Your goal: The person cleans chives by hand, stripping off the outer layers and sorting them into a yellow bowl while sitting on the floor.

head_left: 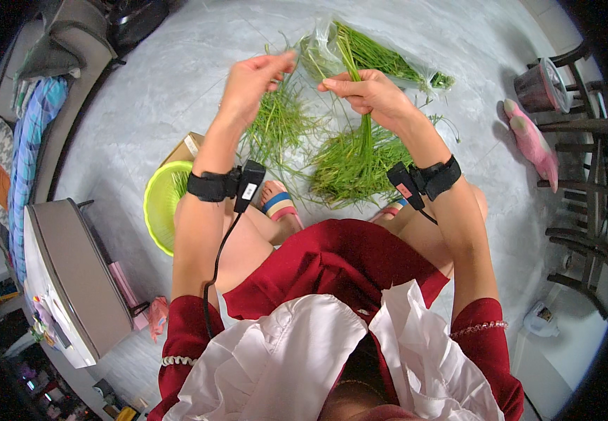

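Observation:
My right hand is closed round a small bunch of long, thin green stalks that look like chives. They stick out above the fingers and trail below. To its left, my left hand is raised with thumb and fingers drawn together; its fingertips are smeared, so anything in them is too small to name. Beneath the left hand lies a loose heap of thin greens on the floor. A thicker pile of greens lies below the right hand. Beyond the hands, a clear plastic bag holds more green stalks.
A yellow-green basin with some greens stands at my left, beside a cardboard box. Dark chairs line the right, with a clear bucket and a pink bag nearby. A grey-brown cabinet stands far left.

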### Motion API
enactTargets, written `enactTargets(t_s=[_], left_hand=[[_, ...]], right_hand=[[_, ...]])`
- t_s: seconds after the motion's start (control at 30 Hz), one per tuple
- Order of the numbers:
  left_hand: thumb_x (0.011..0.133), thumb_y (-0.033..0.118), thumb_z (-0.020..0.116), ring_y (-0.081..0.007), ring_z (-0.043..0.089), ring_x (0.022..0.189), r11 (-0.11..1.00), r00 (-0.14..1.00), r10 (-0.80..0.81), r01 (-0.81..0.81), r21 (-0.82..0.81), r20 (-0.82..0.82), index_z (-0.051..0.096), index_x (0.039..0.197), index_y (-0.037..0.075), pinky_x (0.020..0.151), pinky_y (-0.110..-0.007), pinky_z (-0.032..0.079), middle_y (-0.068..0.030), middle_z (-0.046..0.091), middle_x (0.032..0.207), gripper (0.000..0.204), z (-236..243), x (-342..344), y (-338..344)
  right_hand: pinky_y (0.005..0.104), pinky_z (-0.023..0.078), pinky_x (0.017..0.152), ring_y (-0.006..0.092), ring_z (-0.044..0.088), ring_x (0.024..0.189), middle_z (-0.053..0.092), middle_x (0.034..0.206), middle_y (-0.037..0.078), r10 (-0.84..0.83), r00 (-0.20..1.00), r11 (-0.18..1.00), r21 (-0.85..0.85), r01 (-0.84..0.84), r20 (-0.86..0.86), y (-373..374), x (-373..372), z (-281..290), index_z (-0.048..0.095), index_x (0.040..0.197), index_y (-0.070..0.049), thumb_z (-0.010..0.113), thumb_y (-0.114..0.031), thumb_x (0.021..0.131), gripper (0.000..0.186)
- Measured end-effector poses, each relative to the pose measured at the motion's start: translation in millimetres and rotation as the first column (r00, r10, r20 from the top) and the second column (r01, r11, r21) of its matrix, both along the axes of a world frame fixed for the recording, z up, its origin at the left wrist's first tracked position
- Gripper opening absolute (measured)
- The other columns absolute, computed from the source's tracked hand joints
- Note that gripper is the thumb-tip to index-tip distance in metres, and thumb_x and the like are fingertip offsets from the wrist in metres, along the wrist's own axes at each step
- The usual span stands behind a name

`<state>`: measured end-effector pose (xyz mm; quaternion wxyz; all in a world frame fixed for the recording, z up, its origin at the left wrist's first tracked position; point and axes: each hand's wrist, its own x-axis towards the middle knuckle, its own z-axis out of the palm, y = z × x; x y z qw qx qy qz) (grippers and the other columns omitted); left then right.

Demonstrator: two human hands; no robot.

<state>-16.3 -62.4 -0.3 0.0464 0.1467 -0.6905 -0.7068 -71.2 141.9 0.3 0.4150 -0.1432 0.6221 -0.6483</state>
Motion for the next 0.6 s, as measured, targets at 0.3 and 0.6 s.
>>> enactTargets(t_s=[0.3,0.6], left_hand=[[0.078,0.017,0.060,-0.0032,0.048,0.060,0.978,0.984,-0.175,0.168,-0.123,-0.047,0.066,0.082,0.003,0.053,-0.017,0.034,-0.0008,0.062,0.071,0.015,0.4,6.5,33.1],[0.078,0.015,0.057,-0.0085,0.056,0.066,0.892,0.952,-0.279,0.211,-0.400,-0.121,0.065,0.080,0.000,0.064,-0.022,0.044,-0.0044,0.063,0.071,0.017,-1.1,1.8,17.5]], right_hand=[[0.0204,0.014,0.042,0.0023,0.019,0.044,0.032,0.053,-0.011,0.016,1.000,1.000,-0.020,-0.016,0.012,-3.2,4.5,0.7,0.064,0.091,-0.004,0.061,-0.024,0.078,0.024],[0.0202,0.012,0.040,0.0014,0.018,0.042,0.026,0.051,-0.010,0.006,0.999,0.999,-0.038,-0.004,0.052,-5.0,8.4,3.2,0.061,0.092,0.001,0.055,-0.021,0.083,0.024]])
